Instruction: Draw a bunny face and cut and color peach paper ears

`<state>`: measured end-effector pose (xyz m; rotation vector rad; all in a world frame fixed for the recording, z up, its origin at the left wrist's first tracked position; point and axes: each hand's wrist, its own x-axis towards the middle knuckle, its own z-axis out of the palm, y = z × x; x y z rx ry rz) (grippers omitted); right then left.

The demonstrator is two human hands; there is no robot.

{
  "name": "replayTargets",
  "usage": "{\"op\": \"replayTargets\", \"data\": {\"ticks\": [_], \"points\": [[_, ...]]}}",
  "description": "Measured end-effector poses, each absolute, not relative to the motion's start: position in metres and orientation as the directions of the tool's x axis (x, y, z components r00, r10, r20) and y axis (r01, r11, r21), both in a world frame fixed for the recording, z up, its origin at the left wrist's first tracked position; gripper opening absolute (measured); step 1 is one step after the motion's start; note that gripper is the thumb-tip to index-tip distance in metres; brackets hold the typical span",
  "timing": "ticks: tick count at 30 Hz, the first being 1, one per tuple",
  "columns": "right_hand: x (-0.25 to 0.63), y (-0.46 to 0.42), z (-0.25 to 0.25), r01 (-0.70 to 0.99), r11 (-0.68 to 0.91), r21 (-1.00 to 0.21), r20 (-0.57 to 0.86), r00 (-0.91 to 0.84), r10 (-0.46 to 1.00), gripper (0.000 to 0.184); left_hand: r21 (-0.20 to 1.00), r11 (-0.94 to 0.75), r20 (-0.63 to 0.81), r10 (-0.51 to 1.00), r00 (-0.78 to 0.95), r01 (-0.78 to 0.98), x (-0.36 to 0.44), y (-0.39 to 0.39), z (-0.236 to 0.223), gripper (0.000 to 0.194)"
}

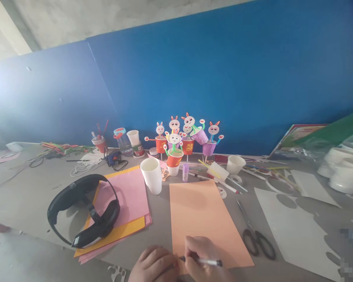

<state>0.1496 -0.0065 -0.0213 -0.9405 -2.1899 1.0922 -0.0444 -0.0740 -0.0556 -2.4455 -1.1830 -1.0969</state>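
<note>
My right hand (204, 260) is closed around a pen (202, 261), its tip touching the near edge of an orange paper sheet (204, 219). Right beside it, my left hand (154, 266) rests with curled fingers at the sheet's near left corner, pressing something small that I cannot make out. Black-handled scissors (255, 235) lie just right of the sheet. A white paper cup (152, 175) stands upside down beyond the sheet's far left corner.
A black headset (85, 211) lies on pink and yellow paper (129, 203) at left. Several paper-cup bunny figures (185, 139) stand at the back against the blue wall. White card with cut-out circles (294, 223) lies at right, near stacked white cups (344, 172). Straws and pens are scattered about.
</note>
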Motion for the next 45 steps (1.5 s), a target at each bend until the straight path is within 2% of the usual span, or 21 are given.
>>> {"op": "replayTargets", "data": {"ticks": [9,16,33,39,45], "points": [[0.153,-0.009,-0.002,0.377,0.354,-0.856,0.020,-0.661,0.750,0.025,0.077,-0.676,0.668,0.581,0.466,0.733,-0.046,-0.072,-0.044,0.022],[0.154,-0.010,-0.004,0.310,0.357,-0.881,0.060,-0.676,0.734,0.024,0.125,-0.681,0.679,0.589,0.438,0.721,-0.044,-0.071,-0.041,0.028],[0.153,-0.015,-0.009,0.280,0.290,-0.915,0.016,-0.692,0.722,0.018,0.113,-0.685,0.624,0.613,0.485,0.719,-0.049,-0.073,-0.040,0.029],[0.154,-0.008,-0.036,0.272,0.208,-0.940,0.028,-0.545,0.838,0.013,0.129,-0.660,0.712,0.581,0.395,0.740,-0.045,-0.073,-0.060,0.012],[0.146,-0.002,-0.034,0.258,0.214,-0.942,0.034,-0.561,0.827,0.012,0.147,-0.648,0.717,0.591,0.371,0.748,-0.044,-0.074,-0.068,0.007]]}}
